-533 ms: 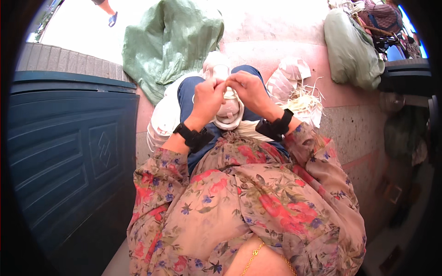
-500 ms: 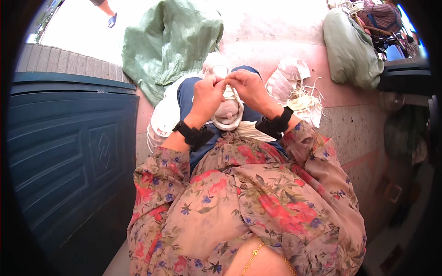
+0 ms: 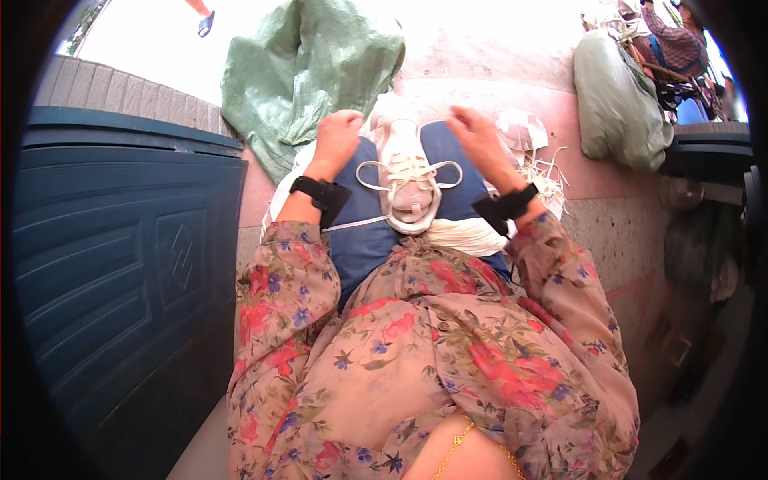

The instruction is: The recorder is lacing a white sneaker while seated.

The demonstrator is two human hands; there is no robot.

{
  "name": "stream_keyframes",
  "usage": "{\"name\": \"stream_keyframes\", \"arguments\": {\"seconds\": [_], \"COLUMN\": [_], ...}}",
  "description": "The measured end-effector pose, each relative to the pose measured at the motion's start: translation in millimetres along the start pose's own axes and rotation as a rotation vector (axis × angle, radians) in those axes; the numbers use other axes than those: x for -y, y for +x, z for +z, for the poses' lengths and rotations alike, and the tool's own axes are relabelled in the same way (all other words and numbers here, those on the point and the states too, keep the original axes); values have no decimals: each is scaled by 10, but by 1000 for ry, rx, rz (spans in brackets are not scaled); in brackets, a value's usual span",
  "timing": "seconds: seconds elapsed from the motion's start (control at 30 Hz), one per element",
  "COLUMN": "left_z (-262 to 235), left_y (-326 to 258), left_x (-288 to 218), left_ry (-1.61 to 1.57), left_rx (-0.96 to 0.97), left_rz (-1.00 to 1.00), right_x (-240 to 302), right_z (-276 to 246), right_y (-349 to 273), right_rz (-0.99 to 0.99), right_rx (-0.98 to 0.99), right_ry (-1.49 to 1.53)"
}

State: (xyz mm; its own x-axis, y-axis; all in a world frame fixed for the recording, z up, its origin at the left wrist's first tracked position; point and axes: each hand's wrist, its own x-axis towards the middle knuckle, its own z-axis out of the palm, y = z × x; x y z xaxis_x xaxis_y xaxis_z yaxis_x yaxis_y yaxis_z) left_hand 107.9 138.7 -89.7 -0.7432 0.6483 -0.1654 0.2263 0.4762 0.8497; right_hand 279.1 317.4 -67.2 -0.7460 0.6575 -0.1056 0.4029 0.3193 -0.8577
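A pale pink and white sneaker (image 3: 412,196) rests in my lap between my knees, toe toward me. Its cream shoelace (image 3: 410,168) criss-crosses the front, with a loop out to each side over my jeans. My left hand (image 3: 338,138) hovers above the left knee, fingers curled closed. Over the right knee is my right hand (image 3: 478,136), also closed. Both hands are apart from the visible loops; what their fingers pinch, if anything, is hidden. A bundle of cream laces (image 3: 466,237) lies on my right thigh.
A green sack (image 3: 308,80) stands ahead, another green sack (image 3: 620,104) at the far right. More white shoes (image 3: 522,130) and loose laces (image 3: 550,178) lie beyond my right knee. A dark blue panelled door (image 3: 136,240) is at my left. People are partly visible in the distance.
My hands have moved apart, from together above the shoe to either side of it. The sneaker's laces now show as two side loops.
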Motion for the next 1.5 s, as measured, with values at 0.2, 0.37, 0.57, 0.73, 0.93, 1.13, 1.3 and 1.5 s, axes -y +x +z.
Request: {"name": "stream_keyframes", "arguments": {"seconds": [0.2, 0.37, 0.57, 0.73, 0.93, 1.13, 1.3, 1.5], "left_z": [-748, -953, -719, -691, -1391, -1604, -1312, -1156], "left_y": [-291, -728, -588, -744, -1031, -1302, -1375, -1215], "left_x": [1713, 2335, 2262, 2325, 1890, 586, -266, 685], "left_ry": [396, 622, 642, 900, 808, 593, 355, -468], "left_rx": [-154, -93, 64, 74, -305, -508, -446, -259], "left_rz": [-224, -435, -709, -356, -444, -136, 170, -62], "right_x": [-918, -949, -542, -124, 302, 1167, 1516, 1110], "right_z": [-650, -741, -542, -292, 90, 1072, 1775, 1208], "right_y": [-486, -893, -802, -711, -568, -668, -804, -744], "right_rz": [193, 480, 342, 252, 31, -493, -401, 128], "right_rx": [51, 40, 134, 225, 399, 746, 699, 817], "right_ry": [52, 120, 9, -62, -27, -74, 53, 876]}}
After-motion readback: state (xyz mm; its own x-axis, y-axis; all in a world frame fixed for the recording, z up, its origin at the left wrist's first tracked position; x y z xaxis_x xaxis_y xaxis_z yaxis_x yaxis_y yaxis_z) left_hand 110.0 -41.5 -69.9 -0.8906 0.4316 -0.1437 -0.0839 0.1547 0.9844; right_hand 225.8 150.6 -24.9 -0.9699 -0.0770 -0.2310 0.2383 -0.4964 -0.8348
